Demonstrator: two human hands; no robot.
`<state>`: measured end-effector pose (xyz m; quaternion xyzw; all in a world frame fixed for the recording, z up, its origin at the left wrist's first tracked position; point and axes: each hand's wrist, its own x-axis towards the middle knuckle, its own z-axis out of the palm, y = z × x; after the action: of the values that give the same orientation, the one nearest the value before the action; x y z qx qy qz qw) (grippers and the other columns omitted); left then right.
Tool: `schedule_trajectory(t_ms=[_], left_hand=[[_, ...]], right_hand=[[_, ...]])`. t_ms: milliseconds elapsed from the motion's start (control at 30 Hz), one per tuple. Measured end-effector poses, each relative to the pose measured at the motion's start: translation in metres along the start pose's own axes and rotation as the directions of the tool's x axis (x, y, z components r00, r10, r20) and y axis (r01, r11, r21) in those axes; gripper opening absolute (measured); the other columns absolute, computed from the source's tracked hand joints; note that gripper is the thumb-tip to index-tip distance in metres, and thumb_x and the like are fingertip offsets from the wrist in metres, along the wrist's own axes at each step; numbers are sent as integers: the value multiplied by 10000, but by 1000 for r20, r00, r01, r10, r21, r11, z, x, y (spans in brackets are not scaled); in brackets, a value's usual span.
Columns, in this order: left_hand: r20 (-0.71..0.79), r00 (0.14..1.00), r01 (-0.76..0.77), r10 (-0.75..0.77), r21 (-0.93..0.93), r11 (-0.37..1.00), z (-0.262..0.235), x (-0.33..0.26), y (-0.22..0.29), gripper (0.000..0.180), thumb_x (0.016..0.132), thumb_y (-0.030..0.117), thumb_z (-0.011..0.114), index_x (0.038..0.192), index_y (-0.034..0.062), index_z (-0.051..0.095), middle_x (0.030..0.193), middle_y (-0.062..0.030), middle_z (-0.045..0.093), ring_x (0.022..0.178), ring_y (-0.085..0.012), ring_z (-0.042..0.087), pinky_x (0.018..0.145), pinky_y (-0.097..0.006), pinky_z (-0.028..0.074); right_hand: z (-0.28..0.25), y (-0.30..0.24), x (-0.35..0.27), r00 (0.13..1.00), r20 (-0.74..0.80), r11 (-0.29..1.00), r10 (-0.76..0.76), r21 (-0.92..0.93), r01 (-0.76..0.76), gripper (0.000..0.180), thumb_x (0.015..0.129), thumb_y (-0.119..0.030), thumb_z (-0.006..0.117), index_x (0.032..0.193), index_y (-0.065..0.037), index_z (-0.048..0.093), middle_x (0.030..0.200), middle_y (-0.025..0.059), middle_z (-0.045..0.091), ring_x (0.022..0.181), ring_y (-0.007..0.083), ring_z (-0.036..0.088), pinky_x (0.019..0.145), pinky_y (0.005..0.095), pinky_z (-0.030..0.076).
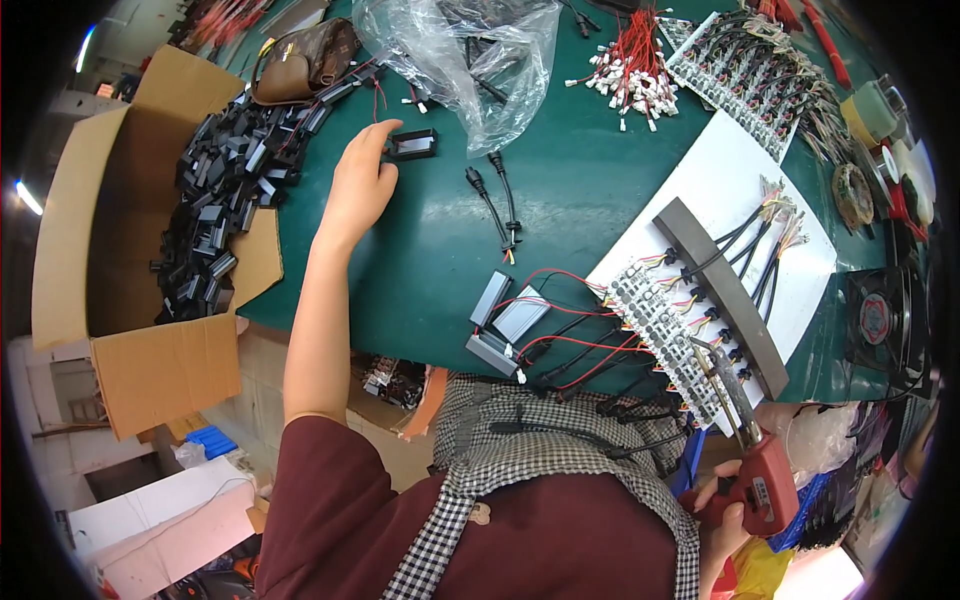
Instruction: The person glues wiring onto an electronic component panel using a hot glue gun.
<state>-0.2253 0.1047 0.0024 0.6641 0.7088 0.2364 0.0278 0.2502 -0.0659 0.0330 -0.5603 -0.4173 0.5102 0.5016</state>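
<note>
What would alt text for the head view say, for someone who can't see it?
A person's right hand grips a red soldering gun, its tip near a row of small wired circuit boards, while the left hand is at a small black housing on a green table. More black housings lie piled at an open cardboard box.

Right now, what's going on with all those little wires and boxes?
At a green table, the person's left hand is at a small black case; I can't tell if it grips it. The right hand holds a red gun-shaped tool, which points over a row of small circuit boards. More black cases lie heaped at an open cardboard box.
</note>
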Motion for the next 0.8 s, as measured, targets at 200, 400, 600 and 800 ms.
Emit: schedule_trajectory(t_ms=[200, 400, 600, 800], left_hand=[[-47, 997, 49, -56, -143, 988, -10, 10, -6, 406, 705, -63, 499, 1079, 73, 581, 1044, -91, 560, 909, -233, 553, 808, -355, 449], [89, 977, -210, 194, 250, 945, -26, 27, 4, 150, 700, 53, 641, 846, 74, 670, 898, -57, 541, 900, -240, 515, 786, -355, 428], [321, 910, -363, 262, 314, 877, -38, 44, -2, 126, 693, 54, 647, 816, 76, 668, 839, -54, 528, 876, -240, 500, 780, -369, 421], [120, 937, -340, 327, 111, 934, -30, 50, -22, 129, 741, 68, 647, 869, 54, 656, 913, -63, 588, 918, -217, 556, 811, -319, 442]], right_hand=[[-8, 5, -3, 999, -25, 1000, 21, 21, -21, 726, 739, -461, 697, 1156, 73, 436, 929, 167, 574, 512, 164, 547, 431, 255, 445], [-16, 11, -7, 997, 6, 996, 82, 42, -82, 734, 738, -466, 699, 1161, 72, 434, 932, 160, 575, 518, 163, 550, 428, 248, 425], [-9, 5, -8, 999, -16, 997, 48, 62, -46, 761, 740, -456, 705, 1203, 68, 403, 944, 165, 574, 526, 166, 552, 433, 248, 437], [-7, 2, -10, 998, -28, 993, 59, 107, -56, 733, 752, -415, 713, 1213, 62, 400, 969, 182, 577, 560, 179, 566, 456, 253, 460]])
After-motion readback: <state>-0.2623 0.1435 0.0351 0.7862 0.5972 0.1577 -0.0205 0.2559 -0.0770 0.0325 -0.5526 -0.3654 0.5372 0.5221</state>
